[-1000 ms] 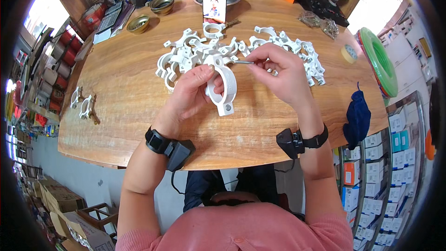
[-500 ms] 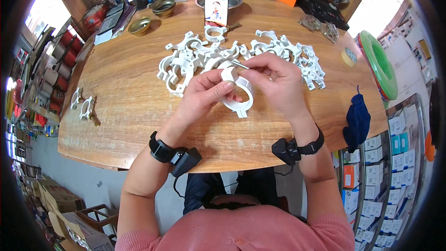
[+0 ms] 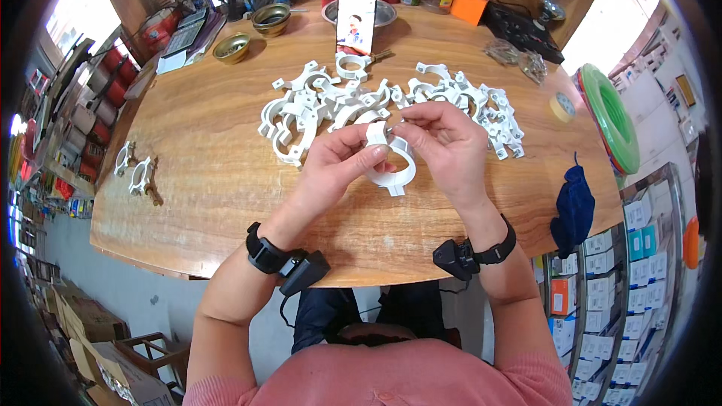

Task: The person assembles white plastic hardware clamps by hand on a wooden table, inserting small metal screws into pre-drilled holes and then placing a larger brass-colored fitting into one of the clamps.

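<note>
My left hand (image 3: 344, 159) grips a white plastic pipe clamp (image 3: 406, 173) between thumb and fingers, above the middle of the table. Its round ring faces me, with one lug pointing down. At the clamp's upper lug my right hand (image 3: 447, 150) is closed in a pinch. Whatever its fingertips hold there is too small to make out. Just beyond both hands lies a heap of white clamp halves (image 3: 304, 116), with more clamp pieces (image 3: 500, 124) to the right.
A phone (image 3: 356, 21) stands upright behind the heap, beside a joined clamp (image 3: 351, 66). Two clamps with brass-coloured fittings (image 3: 141, 176) lie at the left. Brass bowls (image 3: 232, 48) sit at the back left. Tape (image 3: 562, 107) and a dark blue cloth mask (image 3: 575, 207) are at the right.
My right hand has drawn its fingertips down to the clamp's upper lug; the thin metal piece seen between them before is now mostly hidden. The left hand keeps its hold. The view has shifted slightly.
</note>
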### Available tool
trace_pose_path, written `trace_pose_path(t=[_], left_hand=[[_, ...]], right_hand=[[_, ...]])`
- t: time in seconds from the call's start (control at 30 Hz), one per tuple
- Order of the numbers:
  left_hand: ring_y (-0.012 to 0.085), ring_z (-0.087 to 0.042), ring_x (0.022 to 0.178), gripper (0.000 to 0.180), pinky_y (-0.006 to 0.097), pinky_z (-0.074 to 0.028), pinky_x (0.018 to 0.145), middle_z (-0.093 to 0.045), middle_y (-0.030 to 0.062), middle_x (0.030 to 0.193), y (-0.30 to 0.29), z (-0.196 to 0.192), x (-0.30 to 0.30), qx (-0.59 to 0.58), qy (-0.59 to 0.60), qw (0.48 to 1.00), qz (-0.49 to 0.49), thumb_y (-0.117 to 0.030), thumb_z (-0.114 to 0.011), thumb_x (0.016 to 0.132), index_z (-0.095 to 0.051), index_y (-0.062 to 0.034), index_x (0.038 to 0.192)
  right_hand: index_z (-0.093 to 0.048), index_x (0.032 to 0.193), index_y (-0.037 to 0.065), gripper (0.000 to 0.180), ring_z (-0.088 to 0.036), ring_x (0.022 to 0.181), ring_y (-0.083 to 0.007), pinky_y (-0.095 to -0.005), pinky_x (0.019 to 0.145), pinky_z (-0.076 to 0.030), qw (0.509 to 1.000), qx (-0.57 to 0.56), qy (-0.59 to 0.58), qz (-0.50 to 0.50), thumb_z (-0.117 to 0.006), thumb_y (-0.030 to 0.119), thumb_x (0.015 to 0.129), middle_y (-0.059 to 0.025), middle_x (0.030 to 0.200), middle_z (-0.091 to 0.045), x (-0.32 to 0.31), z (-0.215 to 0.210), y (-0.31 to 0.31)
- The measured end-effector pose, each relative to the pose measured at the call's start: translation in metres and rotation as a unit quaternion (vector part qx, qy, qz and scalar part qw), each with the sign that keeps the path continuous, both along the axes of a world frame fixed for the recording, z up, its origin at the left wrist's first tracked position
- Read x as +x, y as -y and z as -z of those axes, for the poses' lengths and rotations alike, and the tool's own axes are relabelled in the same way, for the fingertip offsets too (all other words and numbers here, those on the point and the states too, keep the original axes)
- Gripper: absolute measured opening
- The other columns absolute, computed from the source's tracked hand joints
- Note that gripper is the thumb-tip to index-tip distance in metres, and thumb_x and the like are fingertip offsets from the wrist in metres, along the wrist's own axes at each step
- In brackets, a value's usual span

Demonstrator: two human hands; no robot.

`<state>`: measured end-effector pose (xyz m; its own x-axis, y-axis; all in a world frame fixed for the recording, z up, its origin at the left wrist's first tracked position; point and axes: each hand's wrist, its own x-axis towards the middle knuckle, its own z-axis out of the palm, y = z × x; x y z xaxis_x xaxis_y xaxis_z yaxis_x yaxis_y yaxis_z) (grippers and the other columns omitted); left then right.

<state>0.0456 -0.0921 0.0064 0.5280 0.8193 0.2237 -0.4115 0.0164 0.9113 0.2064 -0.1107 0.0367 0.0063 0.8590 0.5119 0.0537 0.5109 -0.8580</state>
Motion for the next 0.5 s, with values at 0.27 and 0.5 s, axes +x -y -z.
trace_pose_path(t=[0.27,0.5], left_hand=[[0.0079,-0.054,0.085,0.034,0.023,-0.046,0.074,-0.059,0.0054,0.097,0.001,0.002,0.005,0.092,-0.047,0.986,-0.130,-0.009,-0.058,0.081,-0.051,0.0008,0.113],[0.0091,-0.052,0.088,0.033,0.024,-0.043,0.077,-0.056,0.0041,0.100,0.011,-0.003,0.007,0.094,-0.068,0.986,-0.116,-0.010,-0.058,0.082,-0.052,0.0002,0.112]], right_hand=[[-0.063,0.084,0.000,0.015,-0.056,0.080,-0.0192,-0.0294,0.073,-0.044,0.983,0.139,0.108,0.042,-0.066,0.003,0.069,-0.0081,0.082,-0.061,-0.004,0.007,-0.006],[-0.062,0.081,-0.002,0.015,-0.056,0.080,-0.0200,-0.0282,0.071,-0.044,0.983,0.117,0.102,0.098,-0.066,0.005,0.069,-0.0097,0.086,-0.059,-0.010,0.013,-0.006]])
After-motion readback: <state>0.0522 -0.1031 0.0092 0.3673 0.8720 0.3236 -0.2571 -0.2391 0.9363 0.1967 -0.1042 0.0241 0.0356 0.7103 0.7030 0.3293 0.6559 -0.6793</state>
